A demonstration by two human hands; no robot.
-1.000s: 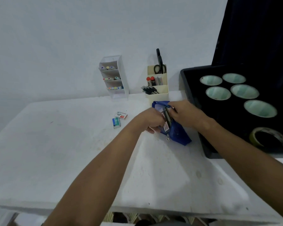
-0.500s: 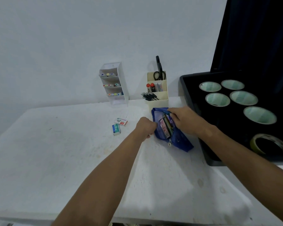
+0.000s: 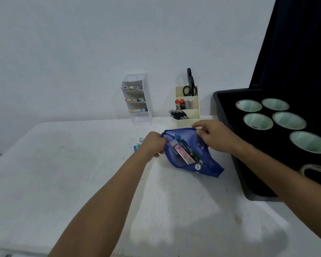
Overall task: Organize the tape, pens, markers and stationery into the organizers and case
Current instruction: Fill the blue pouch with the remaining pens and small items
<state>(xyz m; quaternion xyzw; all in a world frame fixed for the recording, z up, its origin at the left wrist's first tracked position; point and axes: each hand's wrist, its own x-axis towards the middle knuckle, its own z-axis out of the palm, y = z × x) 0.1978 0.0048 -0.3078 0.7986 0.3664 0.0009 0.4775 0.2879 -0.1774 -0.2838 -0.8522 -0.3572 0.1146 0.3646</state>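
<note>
A blue mesh pouch (image 3: pixel 208 165) lies open on the white table (image 3: pixel 63 182) with flat stationery packs (image 3: pixel 183 154) inside it. My left hand (image 3: pixel 153 145) grips the pouch's left rim. My right hand (image 3: pixel 211 136) pinches the far right rim, holding the mouth apart. A white tiered organizer (image 3: pixel 137 101) with markers stands at the wall. Beside it a cream organizer (image 3: pixel 188 108) holds scissors, glue sticks and pens. The black case (image 3: pixel 230 145) on the right holds several tape rolls (image 3: pixel 258 121).
Two small boxes (image 3: pixel 138 144) lie just left of my left hand, mostly hidden by it. The case's black lid (image 3: pixel 295 43) stands upright at the far right. The wall runs close behind the organizers.
Both hands have pulled the pouch mouth wider and lifted its rim. My left hand now covers most of the small boxes. The camera view has shifted downward.
</note>
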